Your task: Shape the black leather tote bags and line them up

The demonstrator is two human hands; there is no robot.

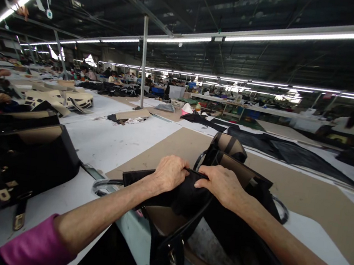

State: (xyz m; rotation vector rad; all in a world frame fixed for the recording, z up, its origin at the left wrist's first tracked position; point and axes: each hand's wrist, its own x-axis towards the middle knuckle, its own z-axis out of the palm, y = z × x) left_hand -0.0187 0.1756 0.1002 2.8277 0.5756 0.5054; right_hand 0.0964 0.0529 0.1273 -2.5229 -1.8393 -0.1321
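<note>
Together, one left hand (173,174), one right hand (220,185), each grip pinching one black bag (189,195) by its edge

held bag (183,201): black, tan panel, gold-tone fittings
bags at left (45,153): black, tan insides, gold-tone hardware
sleeve (38,242): magenta-purple, plain
worktop (97,139): white, few dark specks
large sheet (162,143): plain tan
stacked pieces (48,99): cream with black patches
flat pieces at right (296,152): solid black
post (143,57): pale grey
</note>
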